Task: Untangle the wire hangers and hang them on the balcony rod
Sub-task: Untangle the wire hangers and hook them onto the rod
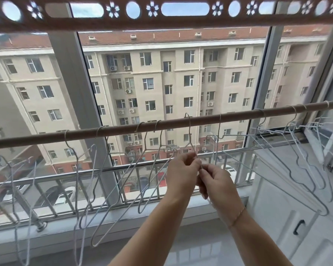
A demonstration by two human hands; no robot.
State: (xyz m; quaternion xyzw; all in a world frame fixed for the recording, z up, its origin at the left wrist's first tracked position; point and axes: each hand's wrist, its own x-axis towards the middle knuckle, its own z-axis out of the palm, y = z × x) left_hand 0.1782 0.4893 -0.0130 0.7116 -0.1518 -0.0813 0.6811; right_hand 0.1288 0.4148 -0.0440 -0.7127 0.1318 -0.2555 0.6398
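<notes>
A wide window (181,77) fills the balcony's front, with a pale apartment block beyond it, a metal railing (81,174) outside, a white sill (123,217) and glossy floor (181,252) below, and a white cabinet (277,204) at the right. A brown rod (123,129) crosses the glass, and white wire hangers (145,149) hang tilted along its whole length. At the middle one hanger (190,135) has its hook over the rod, and the left hand (181,173) and right hand (217,181) meet just below it, thumb and fingertips of each pinching its wire, other fingers curled.
</notes>
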